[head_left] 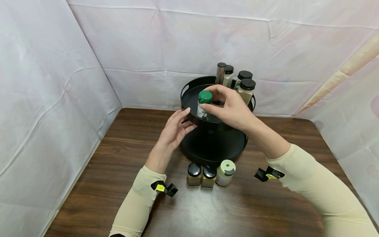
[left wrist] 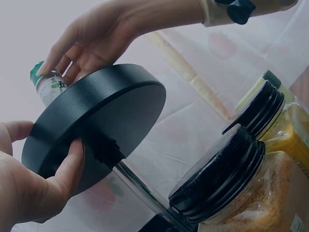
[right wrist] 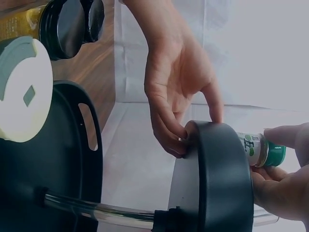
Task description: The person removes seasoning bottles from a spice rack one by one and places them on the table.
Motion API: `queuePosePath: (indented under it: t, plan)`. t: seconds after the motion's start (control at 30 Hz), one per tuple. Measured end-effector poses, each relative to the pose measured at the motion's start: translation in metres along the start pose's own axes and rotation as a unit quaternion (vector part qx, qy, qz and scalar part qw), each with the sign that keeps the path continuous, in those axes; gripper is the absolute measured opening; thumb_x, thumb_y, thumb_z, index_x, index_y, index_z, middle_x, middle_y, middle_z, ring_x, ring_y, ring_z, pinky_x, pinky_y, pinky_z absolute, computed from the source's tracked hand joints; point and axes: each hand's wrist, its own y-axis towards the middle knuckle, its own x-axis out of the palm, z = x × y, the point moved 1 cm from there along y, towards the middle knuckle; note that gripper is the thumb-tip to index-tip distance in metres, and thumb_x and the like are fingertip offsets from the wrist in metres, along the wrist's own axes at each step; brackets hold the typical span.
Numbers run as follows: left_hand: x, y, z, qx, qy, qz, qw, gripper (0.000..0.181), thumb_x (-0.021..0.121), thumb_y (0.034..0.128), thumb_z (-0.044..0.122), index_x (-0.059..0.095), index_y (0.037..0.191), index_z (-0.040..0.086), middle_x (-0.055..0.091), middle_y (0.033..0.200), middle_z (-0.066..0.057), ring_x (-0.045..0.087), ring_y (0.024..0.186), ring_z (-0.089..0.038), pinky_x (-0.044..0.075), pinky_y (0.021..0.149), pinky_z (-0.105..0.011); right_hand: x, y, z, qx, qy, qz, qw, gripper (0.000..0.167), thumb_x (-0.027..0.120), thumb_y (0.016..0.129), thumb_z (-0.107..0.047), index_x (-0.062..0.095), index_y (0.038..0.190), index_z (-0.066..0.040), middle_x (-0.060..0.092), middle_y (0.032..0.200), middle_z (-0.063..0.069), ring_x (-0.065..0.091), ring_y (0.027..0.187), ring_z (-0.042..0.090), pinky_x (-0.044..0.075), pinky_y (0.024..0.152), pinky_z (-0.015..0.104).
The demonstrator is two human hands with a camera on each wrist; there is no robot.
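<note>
In the head view my right hand (head_left: 229, 107) pinches a small spice jar (head_left: 202, 113) with a green cap, upright over the upper tray (head_left: 190, 93) of a black two-tier rack. The right wrist view shows that jar (right wrist: 252, 149) just past the tray wall; whether its base touches the tray floor is hidden. My left hand (head_left: 174, 128) grips the rim of the upper tray at its near left side. In the left wrist view, fingers of the left hand (left wrist: 38, 193) lie against the tray's outer wall and underside (left wrist: 130, 121).
On the upper tray's right side stand a slim metallic cylinder (head_left: 220, 74) and several black-lidded jars (head_left: 247, 89). Below is the lower tray (head_left: 210, 144). Before it, on the wooden table (head_left: 124, 158), stand two dark-lidded jars (head_left: 194, 177) (head_left: 209, 179) and a pale-lidded jar (head_left: 225, 174).
</note>
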Motion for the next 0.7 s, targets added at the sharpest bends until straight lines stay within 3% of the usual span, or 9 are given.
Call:
queuePosePath:
  t: [0.4, 0.7]
  plan:
    - [-0.001, 0.0, 0.0, 0.003, -0.004, 0.004, 1.0, 0.029, 0.059, 0.1066, 0.019, 0.049, 0.131, 0.006, 0.058, 0.123, -0.009, 0.07, 0.104, -0.022, 0.06, 0.089, -0.034, -0.007, -0.003, -0.005, -0.031, 0.03, 0.016, 0.9989, 0.038, 0.077, 0.099, -0.011, 0.063, 0.133, -0.003, 0.067, 0.121, 0.008, 0.069, 0.108, 0.025, 0.058, 0.09, 0.029]
    - [-0.001, 0.001, 0.001, 0.005, -0.003, 0.002, 1.0, 0.026, 0.059, 0.1073, 0.019, 0.05, 0.128, 0.007, 0.06, 0.12, -0.008, 0.069, 0.104, -0.022, 0.06, 0.089, -0.035, -0.014, -0.009, -0.012, -0.049, 0.009, 0.041, 0.9979, 0.041, 0.078, 0.097, -0.013, 0.064, 0.135, -0.006, 0.067, 0.124, 0.005, 0.07, 0.109, 0.02, 0.057, 0.09, 0.028]
